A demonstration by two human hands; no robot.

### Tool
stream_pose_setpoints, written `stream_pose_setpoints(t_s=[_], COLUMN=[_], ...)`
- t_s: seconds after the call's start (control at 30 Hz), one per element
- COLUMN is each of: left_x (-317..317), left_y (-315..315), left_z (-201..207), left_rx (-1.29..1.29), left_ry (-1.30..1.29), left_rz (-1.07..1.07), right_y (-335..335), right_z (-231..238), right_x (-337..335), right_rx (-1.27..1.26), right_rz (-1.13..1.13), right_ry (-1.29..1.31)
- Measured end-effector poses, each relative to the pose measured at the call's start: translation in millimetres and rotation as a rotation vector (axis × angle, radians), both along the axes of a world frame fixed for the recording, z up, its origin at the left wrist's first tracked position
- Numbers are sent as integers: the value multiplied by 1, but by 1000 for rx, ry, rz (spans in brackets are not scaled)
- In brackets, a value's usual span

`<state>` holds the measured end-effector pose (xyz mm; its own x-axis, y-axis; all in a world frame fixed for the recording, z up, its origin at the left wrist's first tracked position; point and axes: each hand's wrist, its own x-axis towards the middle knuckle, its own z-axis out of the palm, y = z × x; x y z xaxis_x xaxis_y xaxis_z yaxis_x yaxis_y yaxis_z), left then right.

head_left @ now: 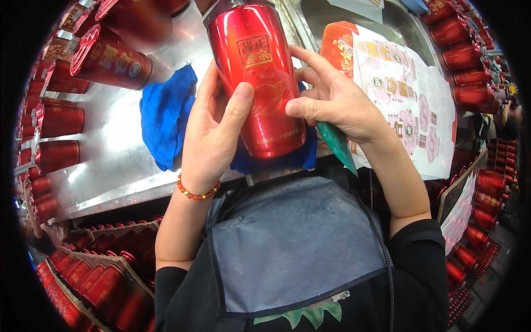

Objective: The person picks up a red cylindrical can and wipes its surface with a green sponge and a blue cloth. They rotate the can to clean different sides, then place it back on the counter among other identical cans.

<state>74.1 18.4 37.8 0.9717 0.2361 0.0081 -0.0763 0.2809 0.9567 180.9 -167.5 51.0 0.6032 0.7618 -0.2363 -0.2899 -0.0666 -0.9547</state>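
A glossy red bottle with gold printed marks is held upright in the picture between both my hands. My left hand grips its left side, thumb across the front and fingers behind. From the right, my right hand presses its thumb on the bottle, its other fingers bent round the back. A thin green pointed piece, like a plastic scraper, sticks out below my right palm; how it is held is hidden. Under the bottle's base lies blue cloth, and another crumpled blue cloth is left of my left hand.
Printed transfer sheets lie at the right, beside a red and gold sheet. On the metal table, red bottles lie or stand at the left. Crates of red bottles stand lower left, and more red bottles line the right.
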Motion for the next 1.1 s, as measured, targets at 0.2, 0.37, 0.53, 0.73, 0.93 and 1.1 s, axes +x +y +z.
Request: stream_pose_setpoints(t_s=[0.2,0.37,0.53,0.73,0.93,1.1], left_x=[16,22,23,26,27,27], left_y=[4,4,4,5,3,3], left_z=[8,14,18,12,17,18], left_rx=[-38,7,-1,60,48,45], left_ry=[-27,22,13,29,26,35], left_rz=[48,36,22,47,34,24], right_y=[3,1,1,2,0,-1], right_z=[0,-1,-2,2,0,-3], right_x=[12,12,12,10,10,11], right_rx=[-18,-30,20,-5,26,43], right_rz=[20,38,34,27,23,21], right_ry=[63,74,136,117,150,167])
